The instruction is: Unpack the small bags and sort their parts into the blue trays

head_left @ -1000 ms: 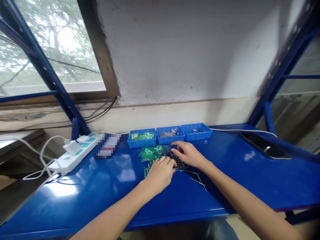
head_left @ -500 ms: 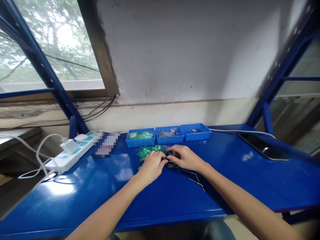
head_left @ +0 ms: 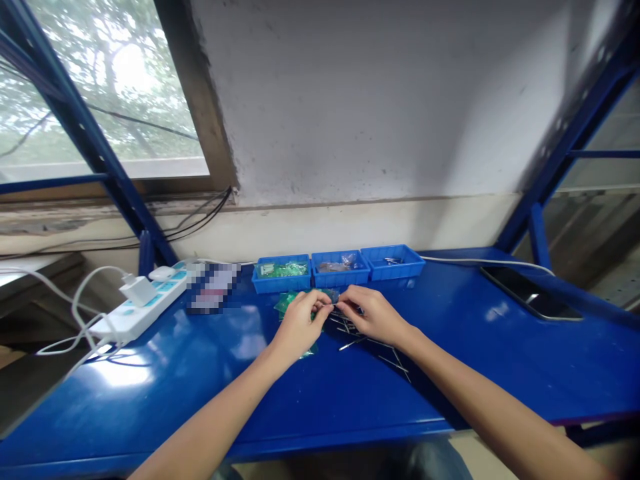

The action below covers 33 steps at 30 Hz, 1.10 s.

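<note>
My left hand (head_left: 303, 321) is closed in a pinch, its thumb and fingertips meeting those of my right hand. My right hand (head_left: 373, 312) pinches from the other side. Whatever small thing lies between the fingertips is too tiny to name. Under and behind my left hand are flat green packets (head_left: 284, 303), partly covered by it. Several thin metal rods (head_left: 353, 343) lie loose on the blue table below and beside my right hand, some in the shade of the wrist.
Behind the hands stand three blue trays: a left tray (head_left: 281, 285) with green packets, a middle tray (head_left: 341, 275) with clear bags, a right tray (head_left: 395, 271) with a few metal pieces. A power strip (head_left: 135, 320) and a phone (head_left: 530, 293) lie at the sides.
Both hands have lifted slightly and the left has turned, fingertips still together. More of the rods and a green packet below the left hand now show.
</note>
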{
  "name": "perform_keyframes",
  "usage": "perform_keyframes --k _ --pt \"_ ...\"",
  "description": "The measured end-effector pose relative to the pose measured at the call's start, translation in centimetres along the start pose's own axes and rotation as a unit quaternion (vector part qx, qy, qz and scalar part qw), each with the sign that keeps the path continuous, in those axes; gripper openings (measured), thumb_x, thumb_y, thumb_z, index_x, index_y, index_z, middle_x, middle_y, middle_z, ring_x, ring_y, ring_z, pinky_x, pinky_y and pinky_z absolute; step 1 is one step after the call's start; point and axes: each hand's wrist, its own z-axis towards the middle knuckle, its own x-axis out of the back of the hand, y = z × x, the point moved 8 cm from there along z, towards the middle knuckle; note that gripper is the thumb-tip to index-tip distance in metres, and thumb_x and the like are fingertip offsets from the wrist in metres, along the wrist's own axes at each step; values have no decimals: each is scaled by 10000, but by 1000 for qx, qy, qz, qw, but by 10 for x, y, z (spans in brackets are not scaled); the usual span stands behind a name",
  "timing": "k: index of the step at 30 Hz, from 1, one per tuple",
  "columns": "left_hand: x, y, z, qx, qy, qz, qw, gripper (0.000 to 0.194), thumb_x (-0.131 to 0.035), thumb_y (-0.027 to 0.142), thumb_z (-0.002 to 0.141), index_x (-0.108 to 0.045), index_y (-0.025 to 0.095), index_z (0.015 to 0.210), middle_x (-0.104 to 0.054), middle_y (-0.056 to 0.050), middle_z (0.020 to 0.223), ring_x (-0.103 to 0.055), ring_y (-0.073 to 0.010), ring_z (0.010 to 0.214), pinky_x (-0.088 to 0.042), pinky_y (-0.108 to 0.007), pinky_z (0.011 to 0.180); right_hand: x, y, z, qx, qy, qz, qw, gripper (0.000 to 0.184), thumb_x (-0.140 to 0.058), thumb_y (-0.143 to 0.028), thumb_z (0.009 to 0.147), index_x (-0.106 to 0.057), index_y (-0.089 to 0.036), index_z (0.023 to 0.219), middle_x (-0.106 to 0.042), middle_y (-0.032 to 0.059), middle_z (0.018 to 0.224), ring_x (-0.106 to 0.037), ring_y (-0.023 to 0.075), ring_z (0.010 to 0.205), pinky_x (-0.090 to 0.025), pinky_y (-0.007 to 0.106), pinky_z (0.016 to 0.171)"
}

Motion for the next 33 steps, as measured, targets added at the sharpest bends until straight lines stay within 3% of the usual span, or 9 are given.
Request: perform_keyframes --k 5,10,18,21,23,26,29,31,33 --pt "-1 5 -1 -24 -12 48 999 206 -414 265 900 -576 197 793 -590 -10 737 -548 -175 786 -414 -277 699 1 -1 0 0 -1 13 1000 143 -472 -291 890 -566 -188 921 -578 23 751 -518 131 665 -388 234 631" --pt "-3 4 0 -16 -22 73 997 325 -355 280 923 -524 191 661 -580 -10 640 -540 -182 720 -387 -275 648 0 -9 0 28 -22 8 999 110 -495 -270 871 -559 -181 859 -554 13 711 -505 129 653 -377 231 613" --pt "-6 2 -1 -3 -35 19 999 350 -345 347 932 -572 186 721 -622 -14 685 -579 -167 704 -410 -270 662 4 -5 -1 30 -6 -33 999 198 -392 -264 919 -553 -182 838 -604 47 750 -535 146 665 -390 250 630" --pt "-10 12 -7 -38 -64 33 997 220 -449 359 892 -590 192 866 -618 -22 771 -567 -178 784 -424 -289 712 23 15 -1 -14 46 -40 998 242 -378 -305 923 -558 -184 817 -614 48 733 -556 149 654 -403 248 631" --pt "-18 22 -13 -76 -105 56 990 215 -542 382 842 -587 206 957 -615 -34 877 -545 -202 895 -422 -317 781 47 41 -2 -74 126 -80 986 274 -370 -340 920 -571 -181 823 -619 52 710 -565 154 632 -406 253 631" --pt "-34 34 -24 -123 -184 88 971 278 -610 415 797 -588 239 1011 -592 -40 992 -503 -228 1000 -405 -353 841 86 90 -15 -233 255 -189 919 316 -441 -434 872 -586 -170 966 -619 46 674 -579 186 619 -389 271 600" --pt "-43 38 -30 -141 -206 114 962 151 -563 346 850 -593 239 952 -582 -32 964 -497 -219 993 -388 -361 844 89 126 -26 -334 241 -224 884 461 -543 -484 792 -532 -174 1133 -632 32 692 -596 221 645 -367 273 563" --pt "-44 37 -29 -140 -197 134 961 91 -513 279 883 -585 225 896 -580 -33 938 -496 -214 966 -379 -364 825 75 130 -28 -337 198 -187 901 428 -532 -469 803 -544 -175 1114 -618 17 658 -590 207 622 -372 270 559" --pt "-44 33 -27 -136 -190 156 960 85 -489 225 889 -569 214 863 -579 -35 912 -495 -214 934 -376 -364 796 56 116 -24 -297 157 -124 934 357 -486 -447 841 -573 -173 1053 -577 -2 593 -564 175 566 -384 264 557"
